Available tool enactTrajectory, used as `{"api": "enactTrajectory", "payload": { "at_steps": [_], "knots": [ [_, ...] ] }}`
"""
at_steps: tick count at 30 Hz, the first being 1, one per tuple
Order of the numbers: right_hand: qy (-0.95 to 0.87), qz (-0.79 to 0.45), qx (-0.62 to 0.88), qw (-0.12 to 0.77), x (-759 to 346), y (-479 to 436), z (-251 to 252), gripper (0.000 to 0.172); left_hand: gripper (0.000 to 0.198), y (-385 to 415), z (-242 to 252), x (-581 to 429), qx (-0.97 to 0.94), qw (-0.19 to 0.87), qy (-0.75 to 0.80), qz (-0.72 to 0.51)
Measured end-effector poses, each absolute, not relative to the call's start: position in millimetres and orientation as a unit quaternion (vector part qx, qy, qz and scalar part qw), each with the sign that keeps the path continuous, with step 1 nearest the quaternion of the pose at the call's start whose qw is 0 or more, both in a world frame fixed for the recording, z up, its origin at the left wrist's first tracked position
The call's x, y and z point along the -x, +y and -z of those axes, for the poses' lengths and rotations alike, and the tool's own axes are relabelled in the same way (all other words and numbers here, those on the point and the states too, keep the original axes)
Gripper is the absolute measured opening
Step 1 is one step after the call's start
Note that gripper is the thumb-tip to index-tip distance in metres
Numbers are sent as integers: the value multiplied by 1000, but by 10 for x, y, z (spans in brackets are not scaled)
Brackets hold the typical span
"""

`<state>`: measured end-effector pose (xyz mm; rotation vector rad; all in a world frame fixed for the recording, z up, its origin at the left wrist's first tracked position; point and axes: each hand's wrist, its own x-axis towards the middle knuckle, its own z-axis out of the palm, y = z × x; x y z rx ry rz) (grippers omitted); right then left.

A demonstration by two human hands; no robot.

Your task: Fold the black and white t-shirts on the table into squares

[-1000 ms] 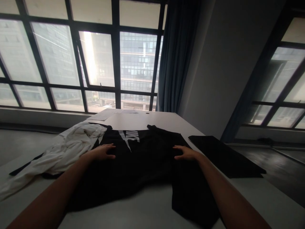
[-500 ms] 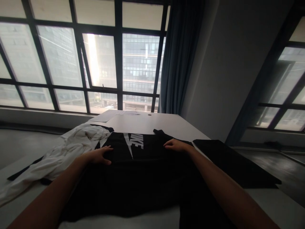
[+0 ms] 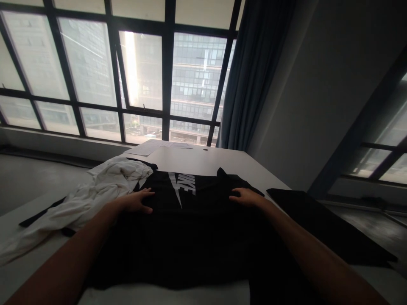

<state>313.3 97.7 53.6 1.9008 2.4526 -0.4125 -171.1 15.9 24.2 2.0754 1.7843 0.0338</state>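
A black garment (image 3: 190,237) with a white tick-shaped logo and lettering lies spread on the white table. On its left side rests my left hand (image 3: 138,201), fingers apart and holding nothing. My right hand (image 3: 246,198) lies on the right part of the same garment, its thumb and fingers a little apart, with no cloth gripped. A small fold of black cloth sticks up just beyond my right hand.
Crumpled white cloth (image 3: 98,190) lies at the left, with black cloth showing from under it. A dark folded item (image 3: 330,226) is at the right. Papers (image 3: 144,148) lie at the far end of the table (image 3: 197,160), near the windows and a blue curtain (image 3: 244,84).
The view has tilted and shifted, so most things appear slightly further right. The fold of cloth beyond my right hand now stands up more. Both hands remain on the garment.
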Motion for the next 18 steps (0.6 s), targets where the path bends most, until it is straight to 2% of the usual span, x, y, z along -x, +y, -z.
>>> {"api": "enactTrajectory", "payload": {
  "at_steps": [5, 8, 10, 14, 18],
  "knots": [
    [786, 191, -580, 101, -3030, 564, -423, 100, 79, 123, -330, 1598, -753, 112, 649, -12],
    [773, 183, -598, 103, -3039, 645, -350, 110, 66, 81, -399, 1471, -750, 46, 659, -29],
    [763, 181, -613, 98, -3054, 802, -299, 112, 61, 63, -410, 1390, -758, 39, 649, -42],
    [748, 169, -637, 78, -3054, 1189, -197, 110, 65, 72, -326, 1268, -768, 38, 637, -44],
    [705, 136, -696, 31, -3008, 1506, -91, 86, 63, 93, -218, 1152, -760, -30, 645, -75]
  ]
}}
